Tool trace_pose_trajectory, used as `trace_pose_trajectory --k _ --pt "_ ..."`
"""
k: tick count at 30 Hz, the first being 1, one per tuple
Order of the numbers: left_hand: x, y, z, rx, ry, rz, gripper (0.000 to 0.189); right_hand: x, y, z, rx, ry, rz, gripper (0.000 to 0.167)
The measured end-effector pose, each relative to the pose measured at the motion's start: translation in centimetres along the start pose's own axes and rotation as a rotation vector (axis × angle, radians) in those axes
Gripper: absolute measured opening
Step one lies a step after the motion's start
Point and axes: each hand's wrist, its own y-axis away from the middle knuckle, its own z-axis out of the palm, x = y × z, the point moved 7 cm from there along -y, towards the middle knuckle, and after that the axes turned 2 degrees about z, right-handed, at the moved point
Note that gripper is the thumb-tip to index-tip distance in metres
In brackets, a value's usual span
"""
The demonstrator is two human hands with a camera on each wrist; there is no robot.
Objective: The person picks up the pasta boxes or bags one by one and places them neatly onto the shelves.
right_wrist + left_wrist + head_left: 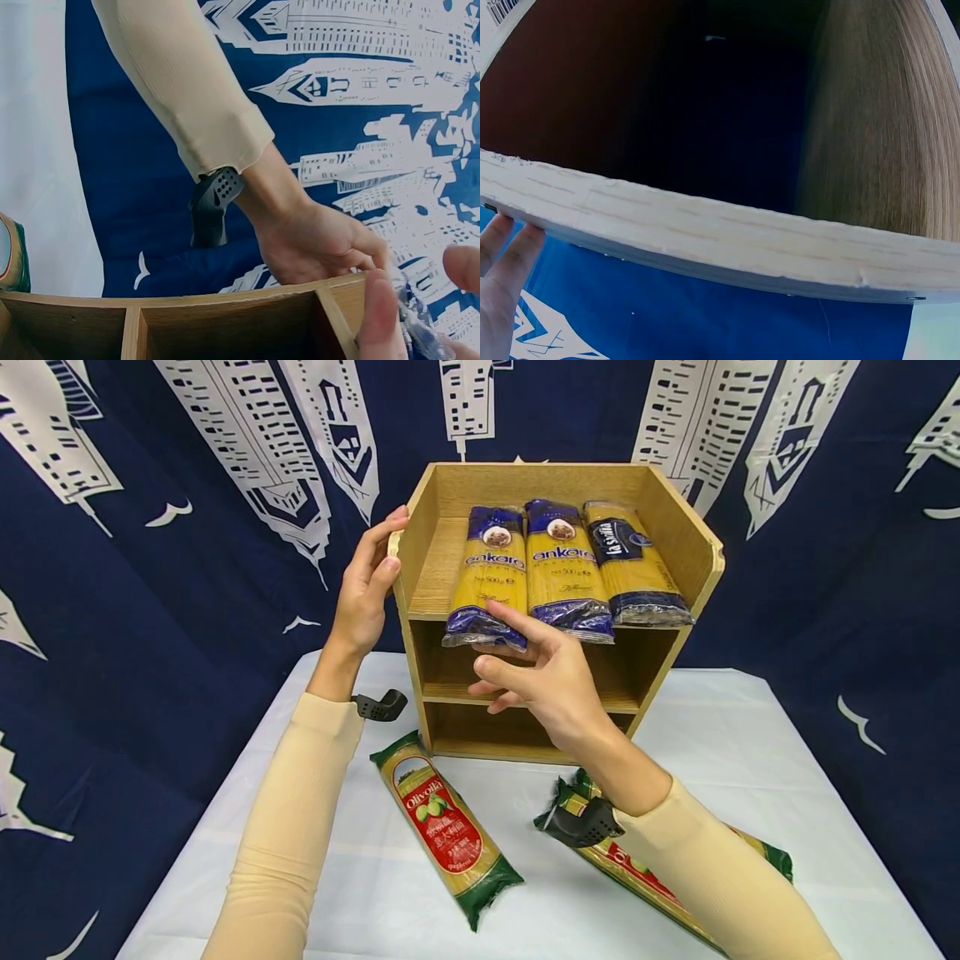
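A small wooden shelf (540, 487) stands on the table, three packs of spaghetti lying side by side on its top level. My left hand (363, 593) rests against the left side panel, its fingertips at the panel's edge. Over the lower end of the left blue-and-yellow pack (491, 572) reaches my right hand (558, 685). Its index finger lies on the wrapper, while the thumb stands away and the other fingers are lower down. A matching pack (562, 578) is in the middle. Furthest right lies a pack with a dark blue label (637, 572).
Before the shelf, a green-ended spaghetti pack (442, 827) lies slanted on the white table (337, 860). A second green-ended pack (618, 860) is partly hidden beneath the right forearm. Two lower compartments show under the top level. A dark blue patterned cloth (225, 568) hangs behind.
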Motion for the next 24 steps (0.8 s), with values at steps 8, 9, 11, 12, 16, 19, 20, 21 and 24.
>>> trace_pose_trajectory --k 8,9,11,12,16,19,20,21,24 --pt "0.0 0.0 -0.2 0.009 -0.004 0.002 0.051 -0.6 1.0 0.9 -0.138 -0.005 -0.007 0.052" --pt "0.0 0.0 -0.2 0.010 -0.003 0.001 0.051 -0.7 1.0 1.1 -0.155 -0.012 -0.012 0.049" --pt "0.0 0.0 -0.2 0.009 -0.003 -0.002 0.051 -0.8 1.0 1.6 -0.193 -0.032 -0.017 0.047" --pt "-0.1 0.0 -0.2 0.009 -0.001 -0.002 0.051 -0.8 1.0 1.8 -0.214 -0.052 -0.014 0.047" --pt "-0.1 0.1 -0.1 0.007 0.003 -0.001 0.051 -0.6 0.6 2.3 -0.279 -0.114 0.005 0.050" --pt "-0.1 0.1 -0.1 0.004 0.003 0.000 0.051 -0.3 0.2 2.3 -0.295 -0.144 0.020 0.052" --pt "0.0 0.1 0.0 0.003 0.003 0.001 0.051 -0.3 0.1 2.3 -0.294 -0.148 0.020 0.052" --pt "0.0 0.1 0.0 0.003 0.003 0.002 0.051 -0.2 0.0 2.3 -0.294 -0.153 0.018 0.053" --pt "0.0 0.0 0.0 0.004 0.000 0.005 0.051 -0.1 -0.3 2.1 -0.288 -0.150 0.002 0.052"
